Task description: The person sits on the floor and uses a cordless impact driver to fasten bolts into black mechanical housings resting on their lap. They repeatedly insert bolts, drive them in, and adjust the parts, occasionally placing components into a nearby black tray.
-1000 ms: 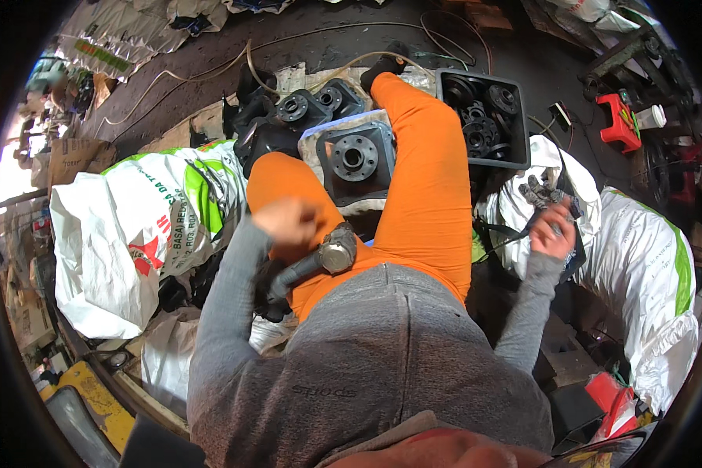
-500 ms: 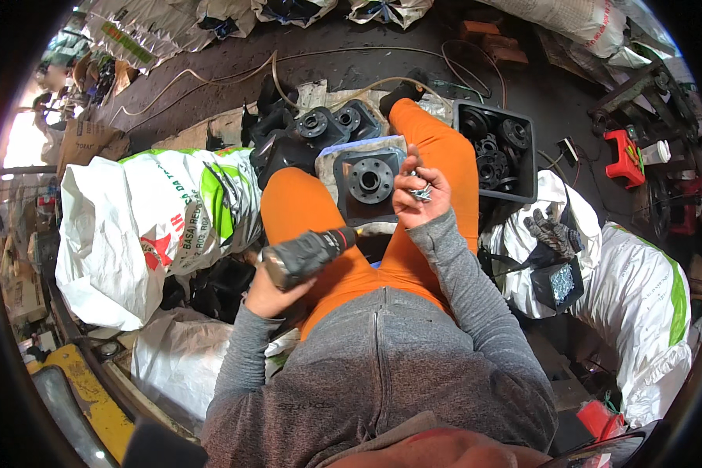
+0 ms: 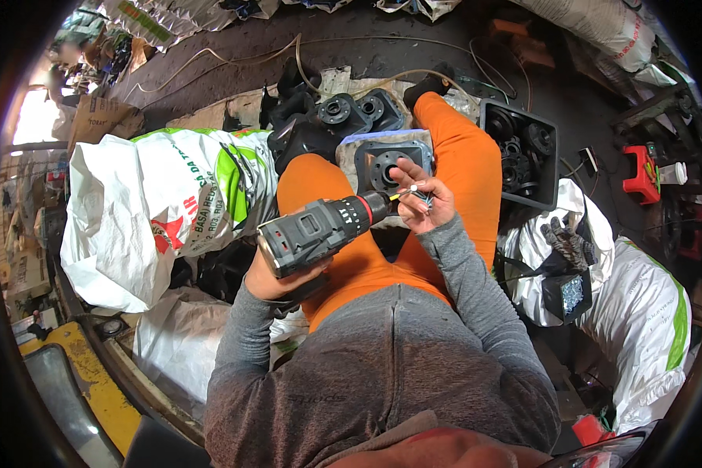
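Note:
My left hand point(image 3: 267, 282) is wrapped round the handle of a black and grey cordless drill point(image 3: 313, 231) with a red ring. The drill's bit points right and meets, or nearly meets, a screw at the fingers of my right hand point(image 3: 430, 212). Several silver screws point(image 3: 427, 200) are bunched in those closed fingers. Just beyond, between my orange-trousered knees, a black square housing point(image 3: 420, 154) with a round, holed flange lies on a pale cloth-like pad. My right hand partly covers it.
Similar black flanged parts point(image 3: 337, 111) lie beyond the left knee. By the right knee is a black bin point(image 3: 555, 148) of round parts. A small black box of screws point(image 3: 572, 295) and a grey glove point(image 3: 567, 243) rest on white sacks. A large white sack point(image 3: 117, 234) stands left; a hose point(image 3: 296, 58) crosses the floor.
The drill has swung up and right, bringing its bit to the screws in my right hand. The whole view has shifted slightly, so the surroundings appear further right.

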{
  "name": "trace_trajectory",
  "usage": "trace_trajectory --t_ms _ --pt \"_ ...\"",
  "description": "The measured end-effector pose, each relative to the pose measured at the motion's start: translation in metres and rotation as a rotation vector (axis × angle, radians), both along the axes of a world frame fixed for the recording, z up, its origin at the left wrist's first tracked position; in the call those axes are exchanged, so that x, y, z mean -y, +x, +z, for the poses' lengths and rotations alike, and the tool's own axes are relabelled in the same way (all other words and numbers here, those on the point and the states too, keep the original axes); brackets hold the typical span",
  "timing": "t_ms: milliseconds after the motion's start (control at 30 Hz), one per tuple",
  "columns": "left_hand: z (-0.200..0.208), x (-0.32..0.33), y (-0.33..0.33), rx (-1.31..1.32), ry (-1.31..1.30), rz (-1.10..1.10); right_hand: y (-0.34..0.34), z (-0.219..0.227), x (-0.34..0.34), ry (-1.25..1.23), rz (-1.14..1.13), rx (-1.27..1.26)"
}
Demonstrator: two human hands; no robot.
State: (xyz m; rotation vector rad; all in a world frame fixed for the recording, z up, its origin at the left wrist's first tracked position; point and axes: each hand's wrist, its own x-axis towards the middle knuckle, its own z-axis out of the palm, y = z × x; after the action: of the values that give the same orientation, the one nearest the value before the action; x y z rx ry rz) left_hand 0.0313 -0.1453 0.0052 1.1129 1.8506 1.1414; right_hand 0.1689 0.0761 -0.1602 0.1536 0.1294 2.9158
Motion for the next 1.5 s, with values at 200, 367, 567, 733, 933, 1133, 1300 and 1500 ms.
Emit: trace_trajectory --t_ms 200,367,567,733,933,1133,1300,1500 --pt "0.001 -0.012 -0.006 -0.093 -0.048 -0.089 0.008 -0.002 -0.004 0.140 0.065 0.176" --pt "0.004 -0.010 -0.008 -0.012 -0.067 -0.057 0.008 -0.002 -0.006 0.199 0.118 0.250" --pt "0.013 0.000 -0.013 -0.079 -0.138 -0.011 0.016 -0.008 0.005 0.237 0.112 0.472" --pt "0.009 0.004 -0.014 -0.055 -0.144 -0.028 0.018 -0.016 0.008 0.330 0.178 0.536" --pt "0.014 -0.001 -0.026 -0.370 -0.170 -0.298 0.019 -0.010 0.000 0.615 0.362 0.600" --pt "0.013 -0.018 -0.022 -0.293 -0.237 -0.255 0.025 -0.010 0.007 0.685 0.185 0.837" --pt "-0.005 -0.037 -0.047 -0.230 -0.219 -0.072 0.021 -0.026 0.001 0.999 -0.238 1.131" --pt "-0.025 -0.058 -0.073 -0.263 -0.414 -0.127 -0.024 -0.031 -0.078 2.178 -0.003 1.191"
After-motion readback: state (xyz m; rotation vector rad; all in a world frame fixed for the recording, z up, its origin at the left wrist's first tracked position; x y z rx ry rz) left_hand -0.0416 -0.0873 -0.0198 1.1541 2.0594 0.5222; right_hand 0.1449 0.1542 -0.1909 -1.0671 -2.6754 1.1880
